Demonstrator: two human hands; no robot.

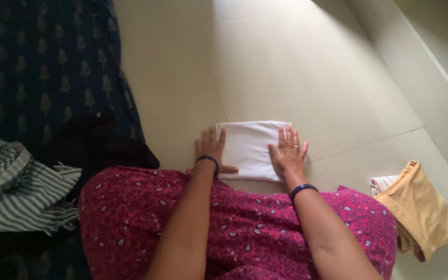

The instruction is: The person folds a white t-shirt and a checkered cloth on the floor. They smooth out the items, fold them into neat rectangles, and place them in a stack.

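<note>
Seen from above, a person sits on a pale tiled floor (296,67), their lap covered by a magenta patterned garment (245,228) that fills the bottom of the view. Both bare forearms reach forward from the bottom edge, each wrist wearing a dark bead bracelet. Just beyond the knees lies a white cloth (249,148), folded into a neat rectangle flat on the floor. The left hand (211,153) rests palm down at the cloth's left edge, fingers pointing away and the thumb stretched across the cloth's near corner. The right hand (288,154) lies flat on the cloth's right side, fingers spread and pointing away, with a ring on one finger. Neither hand has a closed grip; both are open and press down on the cloth. To the right, near the person's knee, a folded mustard-yellow garment (423,212) lies on the floor, partly covering a small striped cloth (382,183) of which only a corner shows. To the left, a grey-and-white striped fringed cloth (16,192) lies heaped, cut off by the frame edge. Behind it is a dark black bundle (97,145), too dim to make out, and farther back a navy fabric (47,62) printed with small pale motifs spreads to the top left. At the far right, a raised ledge (431,46) runs diagonally along the floor.
</note>
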